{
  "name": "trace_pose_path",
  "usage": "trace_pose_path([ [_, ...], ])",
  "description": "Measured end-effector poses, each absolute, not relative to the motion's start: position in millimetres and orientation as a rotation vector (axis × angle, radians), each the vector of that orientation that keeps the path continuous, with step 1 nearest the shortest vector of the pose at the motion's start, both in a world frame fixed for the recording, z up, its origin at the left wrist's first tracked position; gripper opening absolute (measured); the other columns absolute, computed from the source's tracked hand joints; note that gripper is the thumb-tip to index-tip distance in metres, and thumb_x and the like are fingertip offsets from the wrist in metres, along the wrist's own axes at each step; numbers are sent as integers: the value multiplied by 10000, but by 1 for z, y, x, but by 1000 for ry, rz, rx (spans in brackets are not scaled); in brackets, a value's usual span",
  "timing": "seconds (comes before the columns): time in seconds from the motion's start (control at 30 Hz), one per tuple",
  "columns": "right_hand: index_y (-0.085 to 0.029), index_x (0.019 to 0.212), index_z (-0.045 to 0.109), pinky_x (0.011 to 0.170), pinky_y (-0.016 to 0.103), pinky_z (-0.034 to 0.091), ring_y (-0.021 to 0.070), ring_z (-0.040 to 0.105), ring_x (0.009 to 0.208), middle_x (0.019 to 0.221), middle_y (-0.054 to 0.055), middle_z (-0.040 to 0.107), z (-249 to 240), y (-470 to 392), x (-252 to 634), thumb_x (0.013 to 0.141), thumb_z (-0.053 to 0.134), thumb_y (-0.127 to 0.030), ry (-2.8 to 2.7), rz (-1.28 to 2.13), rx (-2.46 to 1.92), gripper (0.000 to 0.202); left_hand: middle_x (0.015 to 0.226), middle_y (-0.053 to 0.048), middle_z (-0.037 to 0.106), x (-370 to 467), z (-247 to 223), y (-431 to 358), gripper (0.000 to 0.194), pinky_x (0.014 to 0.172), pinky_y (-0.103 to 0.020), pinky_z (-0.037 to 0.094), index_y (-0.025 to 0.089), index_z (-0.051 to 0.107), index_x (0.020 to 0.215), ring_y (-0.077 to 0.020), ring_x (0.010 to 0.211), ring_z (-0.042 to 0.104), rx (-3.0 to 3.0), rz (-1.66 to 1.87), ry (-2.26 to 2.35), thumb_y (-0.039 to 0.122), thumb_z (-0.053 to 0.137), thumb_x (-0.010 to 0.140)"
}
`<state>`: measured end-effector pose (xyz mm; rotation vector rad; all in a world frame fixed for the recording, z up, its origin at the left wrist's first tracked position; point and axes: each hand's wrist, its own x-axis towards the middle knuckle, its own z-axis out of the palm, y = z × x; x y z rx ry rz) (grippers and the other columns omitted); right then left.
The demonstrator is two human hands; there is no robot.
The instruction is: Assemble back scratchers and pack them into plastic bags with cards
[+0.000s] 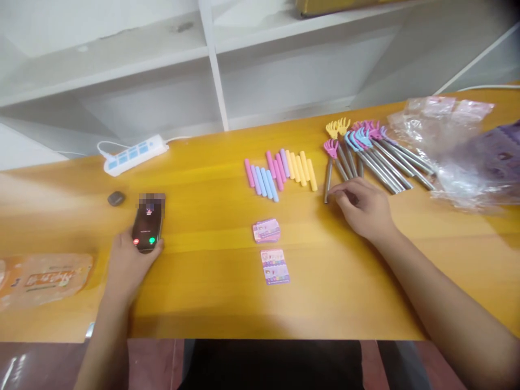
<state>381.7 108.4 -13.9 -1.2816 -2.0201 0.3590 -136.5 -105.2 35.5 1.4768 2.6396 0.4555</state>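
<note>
My left hand (132, 260) is closed round the lower end of a smartphone (147, 223), whose lit dark screen shows a red and a green call button. At the right, my right hand (363, 208) has its fingers curled, the fingertips at the lower metal rod of a back scratcher (328, 172) with a pink claw. Beyond that hand lies a pile of back scratchers (379, 157) with blue, pink, purple and yellow claws. Between the hands are short coloured tubes (280, 172) in pink, purple, blue and yellow. Nearer to me are a stack of printed cards (266, 231) and a single card (275, 266).
A white power strip (136, 154) and a small dark case (116, 198) lie at the left. An orange-printed plastic package (49, 279) rests at the near left. Clear plastic bags (442, 135) cover the far right. White shelving (215, 70) stands behind the table (203, 303).
</note>
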Motion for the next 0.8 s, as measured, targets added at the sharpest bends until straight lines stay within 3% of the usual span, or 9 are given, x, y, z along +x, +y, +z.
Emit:
trace_pose_path([
  [0.17, -228, 901, 744, 732, 334, 493, 187, 637, 784, 954, 54, 726, -8, 106, 378, 965, 531, -272, -2010, 412, -1325, 227, 1065, -163, 586, -87, 30, -108, 691, 876, -546, 541, 148, 574, 1327, -419, 1030, 625, 1593, 262, 2756, 620, 675, 831],
  [0.33, -241, 901, 734, 739, 350, 506, 198, 636, 793, 959, 59, 722, -4, 104, 379, 978, 521, -292, -2006, 416, -1343, 232, 1002, -152, 570, -70, 26, -100, 657, 908, -540, 523, 141, 598, 1274, -440, 1068, 591, 1811, 185, 2729, 646, 640, 857],
  [0.63, -222, 915, 724, 731, 325, 497, 183, 629, 774, 934, 51, 713, -4, 105, 379, 973, 531, -266, -2020, 417, -1287, 207, 1146, -198, 559, -70, 36, -68, 781, 857, -531, 542, 111, 566, 1342, -447, 1097, 624, 1750, 6, 2627, 754, 529, 900],
  [0.73, -226, 921, 726, 741, 329, 500, 190, 640, 784, 933, 51, 721, -4, 105, 379, 976, 532, -273, -2020, 423, -1293, 207, 1223, -224, 559, -79, 37, -52, 852, 908, -573, 530, 104, 502, 1430, -473, 1166, 606, 1774, 51, 2569, 774, 513, 903],
  [0.8, -231, 926, 724, 754, 337, 506, 200, 653, 806, 942, 53, 728, -4, 105, 379, 980, 537, -283, -2021, 430, -1303, 202, 1254, -214, 568, -97, 34, -41, 770, 990, -586, 507, 125, 484, 1471, -456, 1245, 582, 1799, 185, 2452, 704, 460, 964],
])
